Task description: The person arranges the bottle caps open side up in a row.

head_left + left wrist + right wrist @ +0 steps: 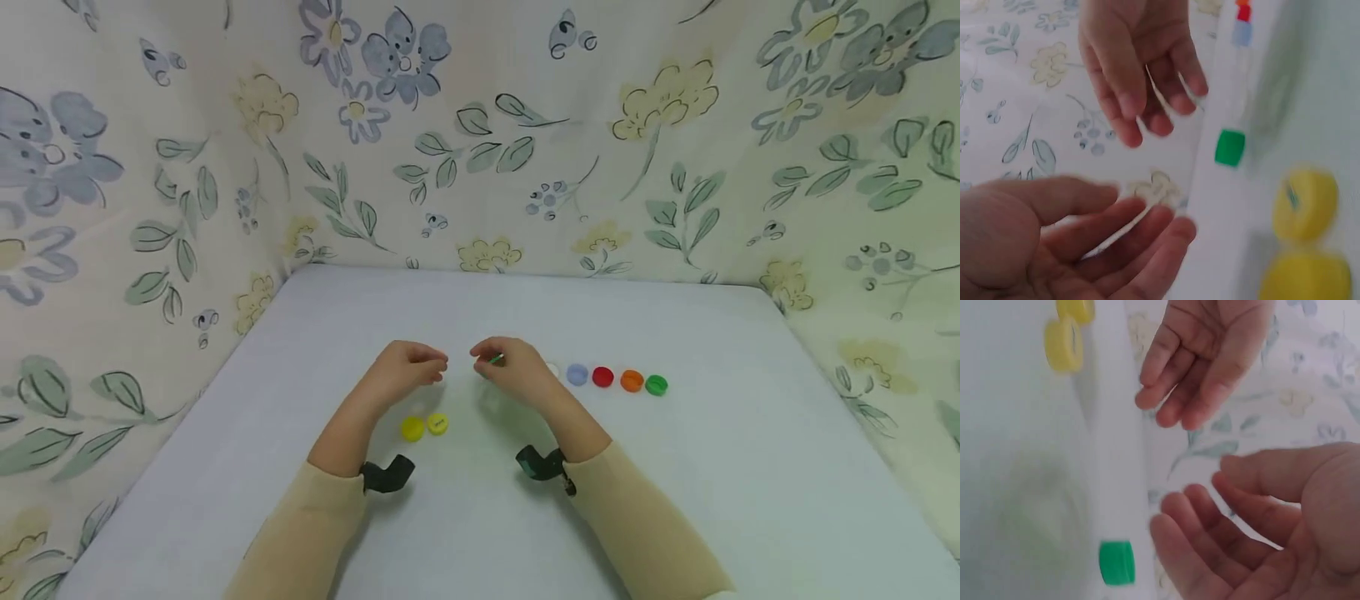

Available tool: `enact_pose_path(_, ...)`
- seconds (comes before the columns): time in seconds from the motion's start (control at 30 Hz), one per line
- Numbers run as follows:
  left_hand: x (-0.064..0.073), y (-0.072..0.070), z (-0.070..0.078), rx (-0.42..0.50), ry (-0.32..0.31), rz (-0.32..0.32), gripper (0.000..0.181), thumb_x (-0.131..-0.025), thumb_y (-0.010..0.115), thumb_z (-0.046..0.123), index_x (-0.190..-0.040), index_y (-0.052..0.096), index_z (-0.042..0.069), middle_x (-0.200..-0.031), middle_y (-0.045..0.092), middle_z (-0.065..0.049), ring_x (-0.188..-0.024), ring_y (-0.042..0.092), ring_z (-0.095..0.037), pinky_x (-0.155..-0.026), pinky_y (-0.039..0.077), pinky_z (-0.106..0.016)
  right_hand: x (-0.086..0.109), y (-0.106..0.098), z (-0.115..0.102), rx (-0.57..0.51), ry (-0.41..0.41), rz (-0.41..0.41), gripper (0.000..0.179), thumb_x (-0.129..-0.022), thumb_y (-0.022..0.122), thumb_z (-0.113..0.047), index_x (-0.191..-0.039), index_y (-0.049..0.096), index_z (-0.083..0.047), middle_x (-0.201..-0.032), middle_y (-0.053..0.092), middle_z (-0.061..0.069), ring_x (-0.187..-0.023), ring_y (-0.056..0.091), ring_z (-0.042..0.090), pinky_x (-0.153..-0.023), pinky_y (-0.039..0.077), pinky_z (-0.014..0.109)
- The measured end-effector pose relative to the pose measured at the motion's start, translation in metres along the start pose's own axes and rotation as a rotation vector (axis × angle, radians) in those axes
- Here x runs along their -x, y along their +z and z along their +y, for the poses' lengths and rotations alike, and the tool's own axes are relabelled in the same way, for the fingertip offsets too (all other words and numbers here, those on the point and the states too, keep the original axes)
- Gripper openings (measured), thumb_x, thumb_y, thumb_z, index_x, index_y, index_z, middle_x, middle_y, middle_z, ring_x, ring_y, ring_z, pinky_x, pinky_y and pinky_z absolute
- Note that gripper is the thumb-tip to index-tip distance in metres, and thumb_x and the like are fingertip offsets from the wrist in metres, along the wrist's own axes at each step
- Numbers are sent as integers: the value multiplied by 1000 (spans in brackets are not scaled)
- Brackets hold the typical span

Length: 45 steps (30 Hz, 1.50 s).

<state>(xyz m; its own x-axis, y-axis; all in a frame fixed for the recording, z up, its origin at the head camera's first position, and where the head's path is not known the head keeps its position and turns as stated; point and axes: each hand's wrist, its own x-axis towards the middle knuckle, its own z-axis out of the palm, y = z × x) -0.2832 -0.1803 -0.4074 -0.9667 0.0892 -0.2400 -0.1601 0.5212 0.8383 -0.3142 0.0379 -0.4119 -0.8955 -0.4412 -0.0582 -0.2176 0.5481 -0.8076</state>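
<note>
My left hand (405, 371) is above the white table, its fingers loosely bent and holding nothing. Facing it, my right hand (517, 367) is also off the table with nothing between thumb and fingers. A green bottle cap (1230, 148) lies on the table beyond the hands; the right hand mostly hides it in the head view. Closer to me, below the left hand, two yellow bottle caps (412, 428) lie side by side, and the right one (438, 423) bears small dark print. Between the two hands there is a gap.
Right of the right hand runs a row of caps: white (553, 370), partly hidden, light blue (577, 374), red (603, 377), orange (632, 381) and green (657, 385). A floral curtain (480, 150) surrounds the table (712, 483) at the back and sides.
</note>
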Motion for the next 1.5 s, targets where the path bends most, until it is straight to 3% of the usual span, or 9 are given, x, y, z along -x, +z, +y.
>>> enact_pose_path(0.1,7,-7,-15,-146,81,-138,24,-95,73,13,-118,74,6,-111,73,-4,-101,66,-22,-95,52,-43,5,9,-6,9,10,-119,26,-95,74,-14,-120,69,-6,-101,67,0,-90,63,18,-80,54,32)
enact_pose_path(0.23,8,5,-31,-234,205,-243,26,-83,82,3,-108,75,6,-102,70,0,-93,62,-17,-84,53,-36,9,21,-1,77,5,-213,25,-86,82,-8,-108,69,-6,-90,66,-1,-80,61,15,-74,52,29)
enact_pose_path(0.37,6,17,-33,-223,253,-229,25,-79,82,-3,-100,73,4,-93,68,1,-88,61,-16,-80,53,-33,12,34,4,163,-59,-215,24,-81,86,-7,-97,68,-7,-81,63,-3,-76,57,14,-73,50,29)
enact_pose_path(0.53,3,21,-23,-221,269,-193,21,-78,80,-4,-97,74,4,-87,69,1,-82,61,-15,-74,52,-30,15,37,4,226,-102,-115,22,-80,88,-9,-91,69,-9,-77,62,-5,-75,57,13,-73,51,29)
enact_pose_path(0.7,2,17,-14,-222,284,-182,19,-80,81,-2,-99,77,2,-88,71,0,-82,62,-14,-74,53,-30,15,33,2,199,-67,-70,20,-80,89,-11,-88,70,-9,-78,65,-5,-75,59,12,-72,52,29)
enact_pose_path(0.87,5,10,-16,-208,270,-154,13,-87,79,4,-100,78,6,-95,74,1,-89,65,-13,-82,54,-32,15,31,-4,92,-22,-70,15,-82,86,-10,-88,73,-9,-81,67,-4,-78,60,14,-73,53,29)
enact_pose_path(1.07,10,2,-21,-96,226,-74,8,-92,77,16,-98,81,13,-97,75,5,-94,65,-15,-87,54,-37,14,30,-9,40,14,-51,6,-91,79,-12,-95,76,-11,-90,70,-3,-83,61,15,-76,54,31)
enact_pose_path(1.33,6,-6,-14,299,104,39,19,-95,77,22,-106,79,7,-104,76,-6,-98,73,-25,-100,52,-45,2,22,-24,-88,-5,33,13,-97,72,-13,-109,75,-6,-98,73,4,-88,70,21,-82,57,37)
enact_pose_path(1.5,-4,-5,-5,498,71,153,24,-95,77,21,-108,78,1,-107,75,-11,-92,74,-24,-90,57,-36,-12,17,-37,-108,-2,93,17,-101,66,-14,-111,74,-2,-106,73,15,-90,72,24,-86,58,40)
